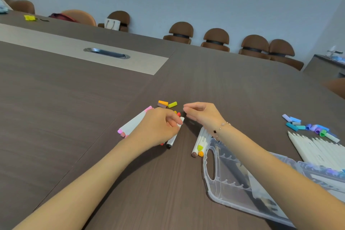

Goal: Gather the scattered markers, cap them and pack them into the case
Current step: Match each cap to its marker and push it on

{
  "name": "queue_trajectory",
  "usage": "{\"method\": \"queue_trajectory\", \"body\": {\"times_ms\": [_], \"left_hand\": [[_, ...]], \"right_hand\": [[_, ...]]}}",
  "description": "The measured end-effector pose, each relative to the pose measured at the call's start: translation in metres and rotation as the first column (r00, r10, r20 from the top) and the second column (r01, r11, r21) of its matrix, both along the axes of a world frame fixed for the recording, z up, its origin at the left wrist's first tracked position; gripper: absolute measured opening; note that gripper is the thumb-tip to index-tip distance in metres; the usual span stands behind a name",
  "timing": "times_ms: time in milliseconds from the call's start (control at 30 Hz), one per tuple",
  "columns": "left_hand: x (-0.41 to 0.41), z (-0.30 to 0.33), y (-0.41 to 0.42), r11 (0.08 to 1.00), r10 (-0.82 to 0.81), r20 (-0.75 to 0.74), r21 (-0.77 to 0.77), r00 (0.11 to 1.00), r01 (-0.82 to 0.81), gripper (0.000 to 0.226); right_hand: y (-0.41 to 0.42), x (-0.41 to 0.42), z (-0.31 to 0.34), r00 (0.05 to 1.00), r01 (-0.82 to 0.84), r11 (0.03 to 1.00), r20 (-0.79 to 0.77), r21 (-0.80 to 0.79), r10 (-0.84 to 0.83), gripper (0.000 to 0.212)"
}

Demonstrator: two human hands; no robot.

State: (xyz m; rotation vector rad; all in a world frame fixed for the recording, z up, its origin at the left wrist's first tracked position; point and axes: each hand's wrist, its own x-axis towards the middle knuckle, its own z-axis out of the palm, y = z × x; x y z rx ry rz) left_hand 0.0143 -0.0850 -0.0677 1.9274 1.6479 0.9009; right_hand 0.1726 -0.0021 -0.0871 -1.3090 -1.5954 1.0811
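Note:
My left hand (158, 127) lies over a bunch of white markers with pink caps (133, 123), and its curled fingers grip a white marker with a black end (171, 141). A red tip (178, 114) shows just past those fingers. My right hand (202, 114) hovers beside it with relaxed fingers pointing left and nothing visible in them. Loose orange (163, 102), brown (161, 106) and yellow-green (172, 104) caps lie just beyond both hands. Three white markers (201, 141) lie under my right wrist. The clear plastic case (240, 185) lies open at the lower right.
At the right, blue, teal and purple loose caps (306, 127) lie beside a row of uncapped white markers (317, 149). A metal cable hatch (106, 53) sits in the table's pale strip. Brown chairs (216, 40) line the far edge.

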Motion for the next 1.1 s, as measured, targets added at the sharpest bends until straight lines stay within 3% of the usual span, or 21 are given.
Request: {"method": "queue_trajectory", "body": {"times_ms": [100,233,333,633,767,900,1000,1100], "left_hand": [[0.004,-0.002,-0.003,0.999,-0.027,-0.042,0.03,0.999,0.028,0.016],[0.019,-0.007,-0.004,0.998,0.015,-0.119,0.064,0.993,-0.007,0.013],[0.034,-0.01,0.002,0.998,0.044,-0.134,0.044,0.99,-0.038,0.02],[0.048,-0.011,0.011,0.987,0.004,-0.226,-0.155,0.974,-0.04,0.02],[0.057,-0.002,0.021,0.96,-0.079,-0.309,-0.279,0.948,-0.011,0.024],[0.061,0.001,0.027,0.951,-0.121,-0.414,-0.308,0.902,-0.014,0.026],[0.044,0.002,0.029,0.933,-0.086,-0.386,-0.353,0.919,-0.062,0.026],[0.018,0.009,0.02,0.91,-0.019,-0.246,-0.405,0.969,-0.085,0.029]], "right_hand": [[0.006,0.014,0.006,0.998,0.039,0.998,0.04,0.055,-0.041,0.017],[0.011,0.044,0.022,0.989,0.128,0.992,-0.083,0.022,-0.126,0.018],[0.012,0.068,0.031,0.979,0.19,0.982,-0.084,0.014,-0.188,0.018],[0.007,0.109,0.033,0.969,0.246,0.966,-0.043,0.078,-0.243,0.016],[0.008,0.109,0.034,0.976,0.213,0.971,0.017,0.105,-0.216,0.015],[0.011,0.103,0.038,0.981,0.154,0.979,0.093,0.137,-0.167,0.017],[0.017,0.094,0.038,0.975,0.102,0.983,0.18,0.155,-0.13,0.02],[0.026,0.078,0.036,0.963,0.046,0.982,0.252,0.181,-0.091,0.02]]}}
